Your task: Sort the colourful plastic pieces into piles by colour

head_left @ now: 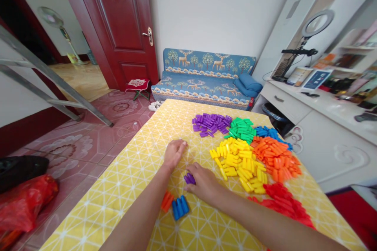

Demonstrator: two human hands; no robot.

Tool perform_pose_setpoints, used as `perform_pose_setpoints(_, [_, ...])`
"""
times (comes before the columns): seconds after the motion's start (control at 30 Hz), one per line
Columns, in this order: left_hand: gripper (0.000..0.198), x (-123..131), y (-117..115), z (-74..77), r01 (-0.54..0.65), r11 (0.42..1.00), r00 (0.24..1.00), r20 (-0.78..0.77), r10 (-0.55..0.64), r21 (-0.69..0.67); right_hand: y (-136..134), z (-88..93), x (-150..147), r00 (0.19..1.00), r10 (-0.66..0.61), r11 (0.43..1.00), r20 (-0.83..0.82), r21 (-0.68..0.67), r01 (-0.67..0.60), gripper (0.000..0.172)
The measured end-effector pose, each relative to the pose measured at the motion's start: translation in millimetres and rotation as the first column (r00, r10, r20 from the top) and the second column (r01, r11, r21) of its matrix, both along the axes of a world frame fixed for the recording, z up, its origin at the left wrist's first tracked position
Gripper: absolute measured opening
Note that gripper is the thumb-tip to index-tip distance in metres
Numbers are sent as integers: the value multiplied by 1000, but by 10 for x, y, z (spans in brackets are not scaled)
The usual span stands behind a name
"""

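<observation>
My right hand is closed around a few purple plastic pieces, which look like small bullet-shaped blocks side by side. Just beyond it, my left hand rests on the yellow tablecloth with its fingers together; whether anything is under them is hidden. Nearer to me lie a group of blue pieces, set side by side, and some orange pieces, partly covered by my left forearm.
Loose heaps of purple, green, blue, yellow, orange and red pieces spread over the table's right side. A blue sofa stands past the table. On the left is a metal ladder.
</observation>
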State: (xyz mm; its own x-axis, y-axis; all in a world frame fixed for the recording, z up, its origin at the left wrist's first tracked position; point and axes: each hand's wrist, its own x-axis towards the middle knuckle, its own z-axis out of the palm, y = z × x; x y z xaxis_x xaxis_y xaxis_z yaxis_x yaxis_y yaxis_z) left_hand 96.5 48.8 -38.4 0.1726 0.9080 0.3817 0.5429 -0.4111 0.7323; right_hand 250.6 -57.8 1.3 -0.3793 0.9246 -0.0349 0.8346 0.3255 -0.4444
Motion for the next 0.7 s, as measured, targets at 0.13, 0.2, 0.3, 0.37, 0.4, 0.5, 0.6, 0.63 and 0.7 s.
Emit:
perform_pose_setpoints(0.13, [47,8,-4,15,2,1000,1000,5,-2,0,64,-37,-31,1000,-23,1000,16,-13,23,43])
perform_pose_setpoints(0.2, [47,11,-8,20,1,1000,1000,7,-1,1,141,-67,-8,1000,-28,999,-14,-28,28,33])
perform_pose_setpoints(0.3, [47,13,-15,26,2,1000,1000,13,-2,4,351,-70,70,997,-57,998,-46,-20,56,19])
perform_pose_setpoints(0.37, [47,12,-20,34,0,1000,1000,14,0,4,582,-17,152,989,-145,989,-18,21,145,14])
perform_pose_setpoints(0.4, [48,12,-22,40,-1,1000,1000,10,1,2,720,24,199,980,-200,979,0,51,200,14])
perform_pose_setpoints(0.5, [48,9,-28,59,-1,1000,1000,-7,1,-8,1158,161,343,945,-327,935,30,155,319,20])
perform_pose_setpoints(0.6, [48,8,-29,68,-5,1000,1000,-10,5,-12,1503,240,448,923,-382,904,42,222,364,27])
perform_pose_setpoints(0.63, [48,8,-28,68,-4,1000,1000,-11,4,-13,1582,244,468,918,-394,898,47,234,373,29])
perform_pose_setpoints(0.7, [49,8,-24,65,-4,1000,1000,-16,3,-14,1689,224,492,907,-417,885,51,249,393,31])
